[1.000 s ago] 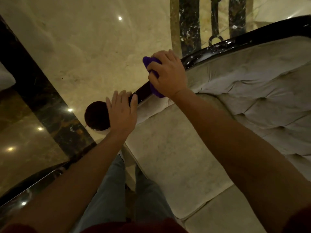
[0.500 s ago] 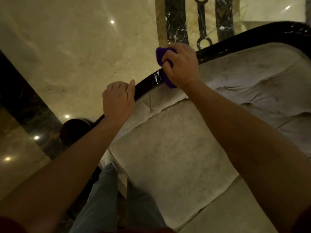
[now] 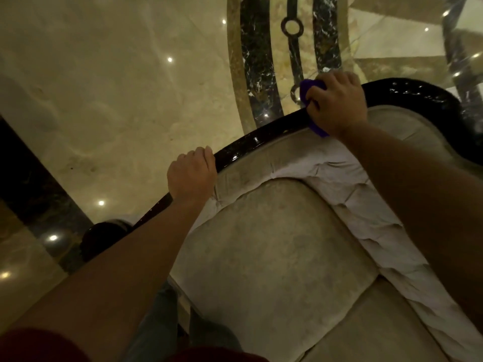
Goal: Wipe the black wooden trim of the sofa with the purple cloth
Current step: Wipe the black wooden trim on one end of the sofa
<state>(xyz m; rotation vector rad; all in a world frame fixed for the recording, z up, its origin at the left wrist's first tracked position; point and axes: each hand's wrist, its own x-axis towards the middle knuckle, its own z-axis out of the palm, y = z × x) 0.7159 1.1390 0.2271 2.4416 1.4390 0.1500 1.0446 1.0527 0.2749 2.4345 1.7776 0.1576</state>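
The glossy black wooden trim (image 3: pixel 264 135) curves along the top of the beige tufted sofa (image 3: pixel 274 246), from a round scroll end (image 3: pixel 102 239) at lower left up to the far right. My right hand (image 3: pixel 337 105) presses the purple cloth (image 3: pixel 305 91) onto the trim near the upper middle; the cloth wraps over the rail and shows again below my palm. My left hand (image 3: pixel 192 173) is curled over the trim lower down, gripping the rail.
Polished cream marble floor (image 3: pixel 117 87) with black inlay bands (image 3: pixel 257 61) lies beyond the sofa back. A dark marble strip (image 3: pixel 31 184) runs at the left. My jeans-clad legs (image 3: pixel 162 327) stand against the sofa's end.
My right hand has slid the purple cloth farther up the trim, away from the scroll end. My left hand has followed along the rail and curled around it.
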